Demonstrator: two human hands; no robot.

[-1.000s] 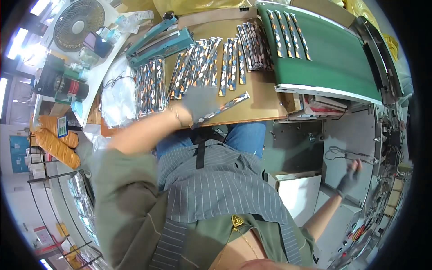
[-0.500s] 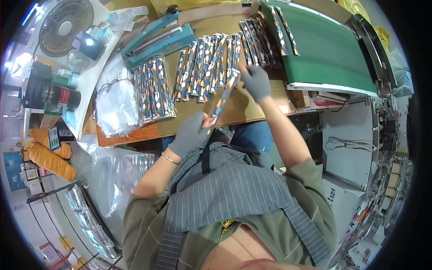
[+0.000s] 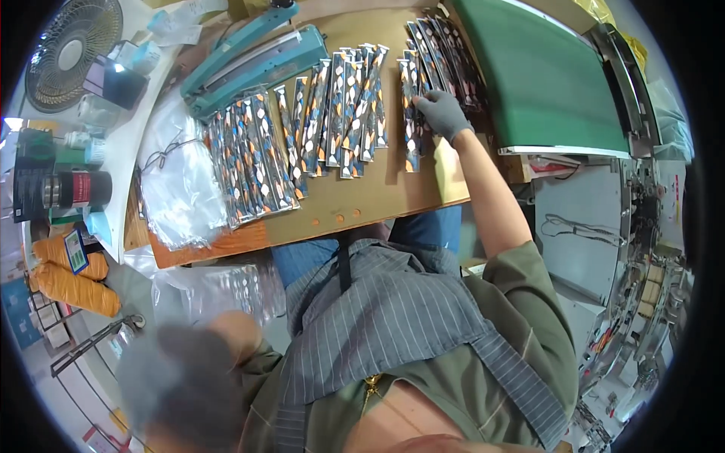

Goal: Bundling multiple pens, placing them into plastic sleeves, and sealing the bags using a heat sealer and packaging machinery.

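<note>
My right hand (image 3: 444, 113), in a grey glove, reaches over the table with its fingers closed at the edge of a slim packet (image 3: 410, 147). That packet is dark, with white, orange and blue diamond shapes, and lies lengthwise away from me. Close beyond the hand sits a bunch of like packets (image 3: 445, 57). To its left, a looser fan of packets (image 3: 343, 109) overlaps on the brown board. My left hand (image 3: 185, 377), also gloved, is raised at the lower left, away from the table; motion smears its fingers.
A green conveyor belt (image 3: 555, 83) borders the table at right. At left stand a teal lever sealer (image 3: 260, 68), a block of packets (image 3: 253, 155) and clear plastic bags (image 3: 181, 181). A white shelf (image 3: 140, 128) carries a fan (image 3: 73, 53) and a dark flask (image 3: 75, 189).
My left hand has swung from the table front down to the lower left. The packet between my hands is no longer there; my right hand is at one on the table. Two packets have left the belt.
</note>
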